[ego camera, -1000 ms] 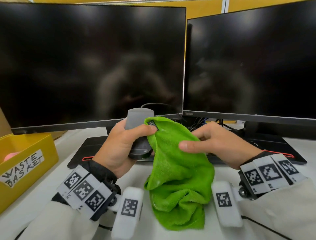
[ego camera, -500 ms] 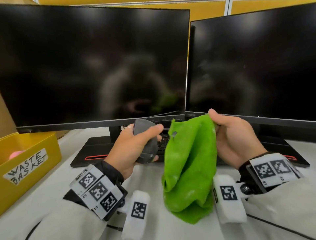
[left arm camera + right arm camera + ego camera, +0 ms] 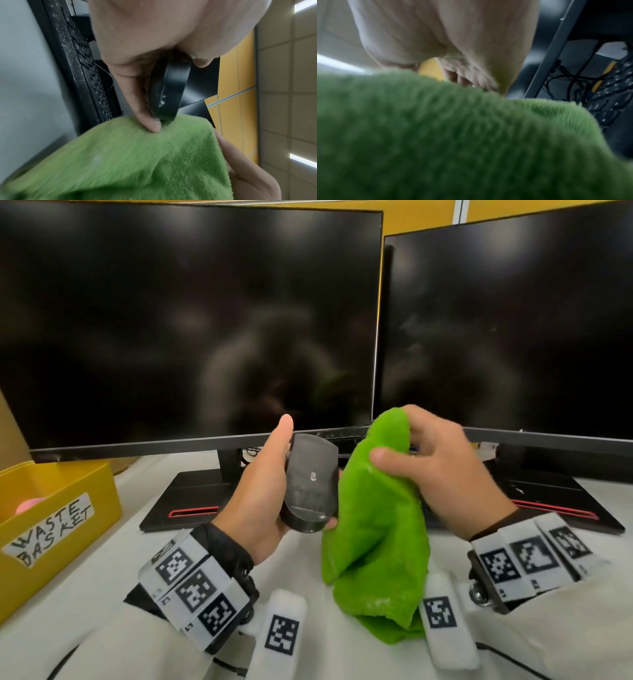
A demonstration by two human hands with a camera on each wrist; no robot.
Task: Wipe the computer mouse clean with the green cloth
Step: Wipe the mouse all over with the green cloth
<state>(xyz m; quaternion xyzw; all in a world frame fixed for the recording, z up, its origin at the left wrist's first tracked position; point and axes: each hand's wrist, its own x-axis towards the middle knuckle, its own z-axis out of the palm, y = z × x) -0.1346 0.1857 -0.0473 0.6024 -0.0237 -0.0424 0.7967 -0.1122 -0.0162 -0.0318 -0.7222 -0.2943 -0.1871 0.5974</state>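
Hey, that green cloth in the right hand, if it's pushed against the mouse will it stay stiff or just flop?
Probably flop: the green cloth hangs in loose folds below the right hand, its lower end bunched. Its fuzzy pile looks soft, so it should mould around the mouse in the left hand. It seems light, held near its top.

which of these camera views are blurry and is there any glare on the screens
Head view: sharp; both dark monitors carry dim hazy reflections, no hard glare. Left wrist view: mouse fairly sharp, green cloth smeared. Right wrist view: blurriest, the cloth a soft mass, keyboard streaked.
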